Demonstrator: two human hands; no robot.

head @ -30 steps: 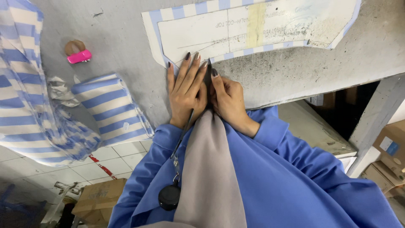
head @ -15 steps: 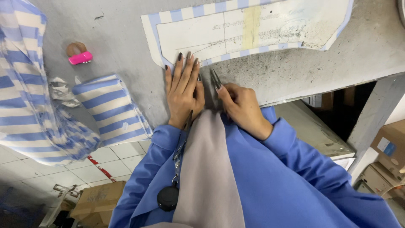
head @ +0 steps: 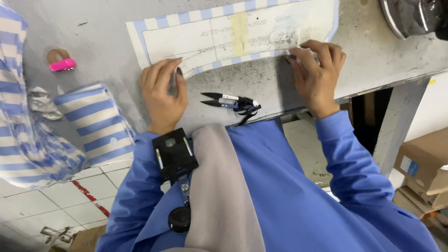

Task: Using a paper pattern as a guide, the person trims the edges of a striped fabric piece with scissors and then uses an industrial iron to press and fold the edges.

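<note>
A paper pattern (head: 219,35) lies on a piece of blue-and-white striped fabric (head: 140,39) on the grey worktable (head: 93,51). My left hand (head: 162,91) rests with its fingers on the near left edge of the pattern and fabric. My right hand (head: 317,70) pinches the near right edge of the same piece. Small black thread snips (head: 228,101) lie on the table between my two hands, touched by neither.
A folded striped fabric piece (head: 95,123) and a larger striped heap (head: 23,135) hang over the table's left edge. A pink clip on a brown disc (head: 60,61) lies far left. A metal machine part (head: 415,16) sits at top right. Cardboard boxes (head: 422,163) stand on the floor.
My hands were together at the table edge holding the snips. The snips now lie on the table, and both hands have spread apart onto the pattern's edge.
</note>
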